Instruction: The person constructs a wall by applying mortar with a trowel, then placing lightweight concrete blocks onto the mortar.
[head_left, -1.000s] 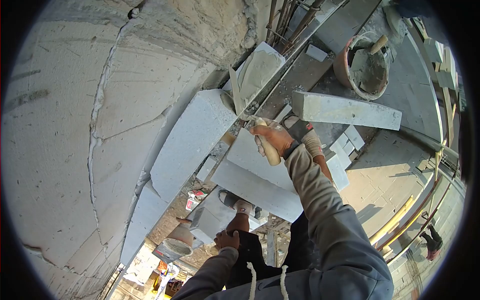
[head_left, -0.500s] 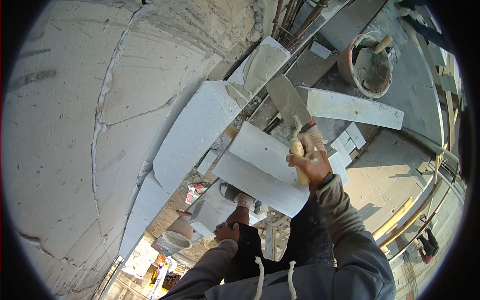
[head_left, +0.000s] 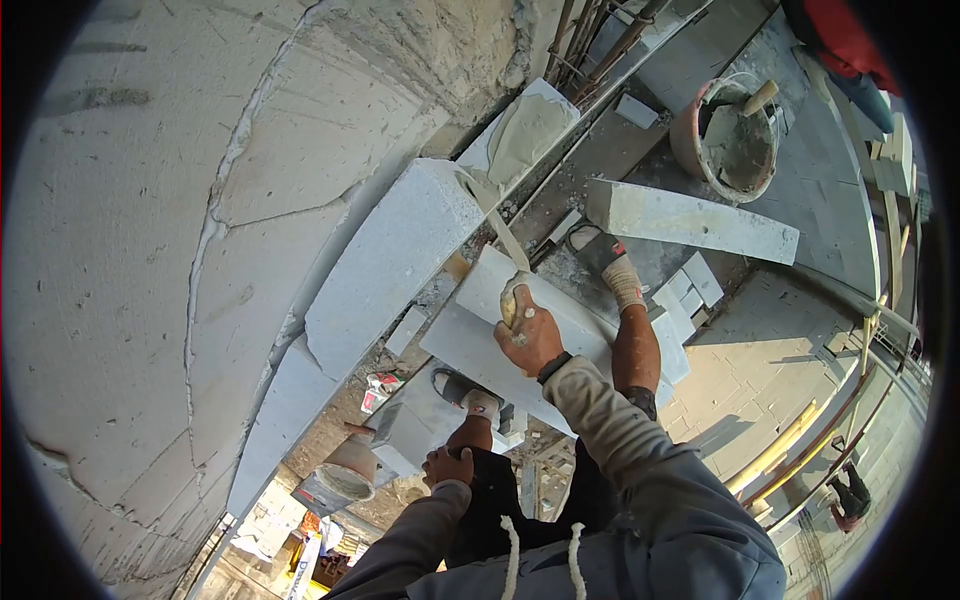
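My right hand is closed round the wooden handle of a trowel. The blade shows nearly edge-on, its tip beside the end of a pale block in the wall row. Grey mortar is spread on the neighbouring lower block surface just beyond that end. My left hand rests on my left knee, its fingers draped over it and holding nothing. Under my right forearm lie large pale blocks, between my two feet.
A bucket of mortar with a wooden-handled tool in it stands at upper right. In front of it lies a long block. Small block pieces are near my right foot. A cracked wall rises at left. Another person's red garment shows at top right.
My right hand has swung left with the trowel, from above my right foot to the wall row. The blade has turned from flat to edge-on. My left hand stays on the knee.
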